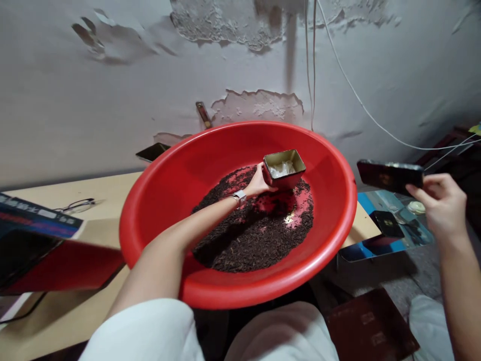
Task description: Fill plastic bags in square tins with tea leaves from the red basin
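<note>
My left hand (260, 182) grips an open rectangular tin (286, 175) by its left side, over the inside of a big red plastic basin (240, 299). Crumpled clear plastic (281, 169) shows inside the tin. Under it, dark dried tea-like leaves (240, 250) cover much of the basin's bottom, with red bare patches among them. Outside the basin on the right, my right hand (445, 203) pinches a dark flat rectangular piece (391, 175) that looks like a tin lid. It is held up in the air at one end.
The basin stands on a pale wooden table (112, 193) against a peeling wall. Glasses (77, 204) and dark red boxes (63, 265) lie at left. A low blue-patterned surface (391, 203) holds a dark tin-like piece (387, 223). White cables (361, 100) hang at right.
</note>
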The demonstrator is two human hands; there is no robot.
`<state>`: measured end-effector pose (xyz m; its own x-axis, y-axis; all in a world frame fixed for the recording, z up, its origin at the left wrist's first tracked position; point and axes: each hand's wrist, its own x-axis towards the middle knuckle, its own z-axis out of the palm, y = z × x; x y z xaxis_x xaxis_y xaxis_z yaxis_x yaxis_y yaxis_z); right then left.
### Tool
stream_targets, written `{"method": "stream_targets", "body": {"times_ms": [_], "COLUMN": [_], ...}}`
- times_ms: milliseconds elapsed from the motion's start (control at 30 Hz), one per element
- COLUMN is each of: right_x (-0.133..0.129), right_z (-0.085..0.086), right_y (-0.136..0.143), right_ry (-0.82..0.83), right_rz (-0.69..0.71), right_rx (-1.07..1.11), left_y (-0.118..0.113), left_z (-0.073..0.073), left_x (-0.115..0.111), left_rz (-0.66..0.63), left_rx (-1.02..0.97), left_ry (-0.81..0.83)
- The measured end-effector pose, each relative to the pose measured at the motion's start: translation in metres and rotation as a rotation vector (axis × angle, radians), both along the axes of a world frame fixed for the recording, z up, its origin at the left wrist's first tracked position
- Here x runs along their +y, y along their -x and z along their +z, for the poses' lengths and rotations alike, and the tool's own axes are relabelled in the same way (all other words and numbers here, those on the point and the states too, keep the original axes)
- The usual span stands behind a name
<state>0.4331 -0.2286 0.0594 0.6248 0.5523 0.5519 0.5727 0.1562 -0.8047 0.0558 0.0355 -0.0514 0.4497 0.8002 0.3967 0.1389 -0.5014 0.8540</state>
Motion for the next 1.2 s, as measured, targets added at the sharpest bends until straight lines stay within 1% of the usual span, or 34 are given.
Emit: {"method": "stream_targets", "body": {"times_ms": [67,133,233,300,367,433,500,567,600,633,700,767,833,900,1000,1067,1100,1133,1167,1200], "right_x": [-0.025,-0.044,-0.061,-0.065,-0.066,-0.064,-0.062,-0.058,-0.055,-0.052,-0.044,-0.034,-0.022,-0.008,0.013,0.025,0.030,0.034,0.036,0.038], "right_z": [-0.023,-0.037,-0.047,-0.050,-0.052,-0.057,-0.066,-0.081,-0.091,-0.101,-0.123,-0.145,-0.165,-0.184,-0.206,-0.212,-0.210,-0.205,-0.195,-0.181], "right_y": [-0.014,-0.024,-0.033,-0.037,-0.040,-0.042,-0.042,-0.037,-0.033,-0.027,-0.013,0.002,0.013,0.018,0.017,0.015,0.014,0.013,0.012,0.012], "right_ry": [0.037,0.048,0.011,-0.017,-0.028,-0.037,-0.024,0.029,0.069,0.113,0.216,0.333,0.416,0.452,0.464,0.490,0.518,0.548,0.566,0.551], "right_rz": [-0.072,-0.152,-0.248,-0.286,-0.310,-0.300,-0.275,-0.242,-0.224,-0.200,-0.127,-0.038,0.045,0.120,0.257,0.364,0.411,0.443,0.442,0.397], "right_rx": [0.115,0.217,0.346,0.400,0.431,0.446,0.438,0.413,0.398,0.375,0.276,0.092,-0.120,-0.287,-0.444,-0.520,-0.556,-0.592,-0.623,-0.646], "left_y": [0.004,0.012,0.026,0.034,0.037,0.036,0.032,0.026,0.022,0.020,0.017,0.017,0.021,0.027,0.036,0.040,0.041,0.042,0.042,0.043], "left_z": [-0.005,-0.009,-0.013,-0.014,-0.011,-0.004,0.006,0.014,0.016,0.016,0.013,0.006,-0.002,-0.007,-0.006,-0.003,-0.002,-0.001,0.000,0.000], "left_x": [-0.001,-0.012,-0.042,-0.063,-0.074,-0.074,-0.062,-0.048,-0.041,-0.036,-0.031,-0.029,-0.027,-0.023,-0.018,-0.018,-0.019,-0.021,-0.023,-0.024], "left_rz": [-0.042,-0.075,-0.136,-0.214,-0.263,-0.219,-0.103,0.001,0.027,0.028,-0.032,-0.132,-0.204,-0.216,-0.219,-0.225,-0.220,-0.212,-0.203,-0.198], "left_rx": [0.002,0.020,0.092,0.141,0.171,0.156,0.093,0.040,0.029,0.026,0.045,0.092,0.150,0.188,0.216,0.240,0.250,0.259,0.264,0.265], "left_ry": [-0.019,0.004,0.115,0.179,0.206,0.193,0.139,0.084,0.073,0.079,0.131,0.187,0.199,0.178,0.166,0.151,0.137,0.124,0.118,0.119]}}
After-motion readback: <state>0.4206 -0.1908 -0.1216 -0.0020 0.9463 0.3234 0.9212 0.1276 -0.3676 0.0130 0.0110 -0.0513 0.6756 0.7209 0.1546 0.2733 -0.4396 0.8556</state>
